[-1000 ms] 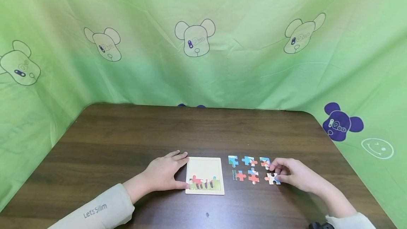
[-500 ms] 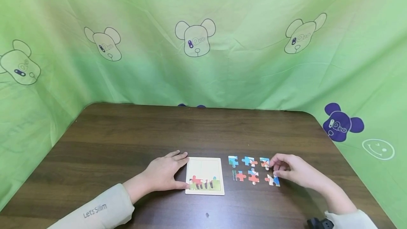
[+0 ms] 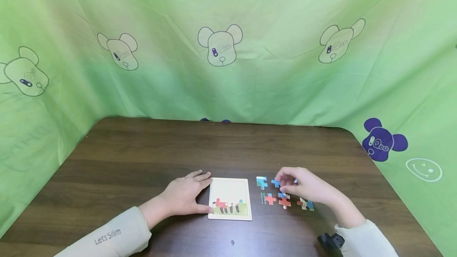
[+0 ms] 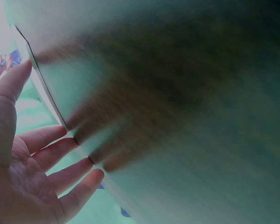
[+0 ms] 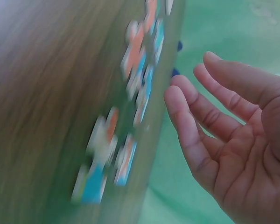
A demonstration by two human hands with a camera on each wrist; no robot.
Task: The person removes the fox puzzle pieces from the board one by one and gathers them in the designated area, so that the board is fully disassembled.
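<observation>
My left hand (image 3: pixel 185 194) rests at the left edge of a light wooden puzzle board (image 3: pixel 230 188). Its thumb and fingers touch the rim, spread along it. Joined pieces with red, green and striped legs (image 3: pixel 233 209) fill the board's bottom row. Over the loose pieces hovers my right hand (image 3: pixel 303 185), fingers loosely bent, holding nothing; the right wrist view shows a gap between thumb and fingers. A blue jigsaw piece (image 3: pixel 262 182), a red jigsaw piece (image 3: pixel 270 199) and a white-and-blue jigsaw piece (image 3: pixel 306 204) lie around it. The hand partly hides two upper-row pieces.
Another red jigsaw piece (image 3: pixel 284 202) lies in the lower row. The brown wooden table (image 3: pixel 171 142) has a green printed cloth (image 3: pixel 221 90) hanging behind and beside it. A black wrist camera (image 3: pixel 332 242) sits at my right sleeve.
My right hand has let go of the white-and-blue jigsaw piece at the lower right, now turned slightly, and moved left over the upper row. The left hand stays put.
</observation>
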